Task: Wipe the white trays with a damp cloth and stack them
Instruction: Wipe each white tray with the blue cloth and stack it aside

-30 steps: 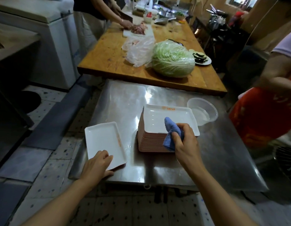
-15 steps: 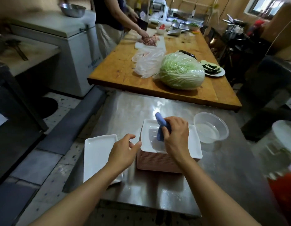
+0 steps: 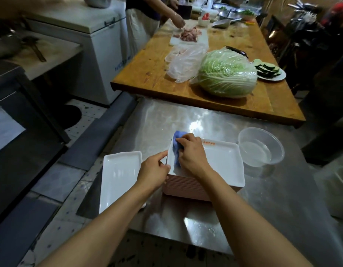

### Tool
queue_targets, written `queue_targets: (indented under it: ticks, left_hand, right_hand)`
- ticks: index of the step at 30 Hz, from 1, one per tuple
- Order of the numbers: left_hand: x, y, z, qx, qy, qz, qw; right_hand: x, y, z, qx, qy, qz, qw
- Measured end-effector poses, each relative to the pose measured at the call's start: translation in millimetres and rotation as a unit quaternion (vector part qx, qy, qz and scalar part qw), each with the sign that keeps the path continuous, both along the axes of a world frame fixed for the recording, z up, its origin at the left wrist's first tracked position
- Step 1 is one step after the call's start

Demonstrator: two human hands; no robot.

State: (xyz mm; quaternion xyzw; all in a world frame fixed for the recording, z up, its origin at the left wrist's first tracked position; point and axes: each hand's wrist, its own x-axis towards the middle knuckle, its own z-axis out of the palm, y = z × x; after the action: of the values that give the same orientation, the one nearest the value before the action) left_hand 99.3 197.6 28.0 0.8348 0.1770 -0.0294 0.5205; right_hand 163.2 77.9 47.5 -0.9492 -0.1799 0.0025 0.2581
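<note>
- Your right hand (image 3: 192,157) presses a bunched blue cloth (image 3: 176,149) onto the top tray (image 3: 222,162) of the pink-sided stack (image 3: 186,191), at the steel table's (image 3: 282,209) centre.
- Your left hand (image 3: 154,170) pinches that tray's 9 o'clock rim, thumb and fingers curled on the edge.
- A single white tray (image 3: 118,176) lies just beside the stack, at its 9 o'clock; a water bowl (image 3: 261,146) sits at 2 o'clock.
- Wiping appears under way; next, likely, you lift the wiped tray across onto the single one.
</note>
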Motion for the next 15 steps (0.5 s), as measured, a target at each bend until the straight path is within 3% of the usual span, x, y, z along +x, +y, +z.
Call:
queue_targets:
  ticks: [6, 11, 15]
  left_hand:
    - [-5, -1, 2, -0.064, 0.003, -0.009, 0.998]
    - [-9, -4, 8, -0.074, 0.015, -0.011, 0.997]
    - [-6, -7, 13, 0.029, -0.001, -0.024, 0.999]
  right_hand:
    - [-32, -16, 18, 0.009, 0.13, 0.079, 0.988]
    - [-56, -23, 13, -0.075, 0.055, 0.088, 0.992]
    - [-66, -48, 11, -0.104, 0.013, 0.035, 0.994]
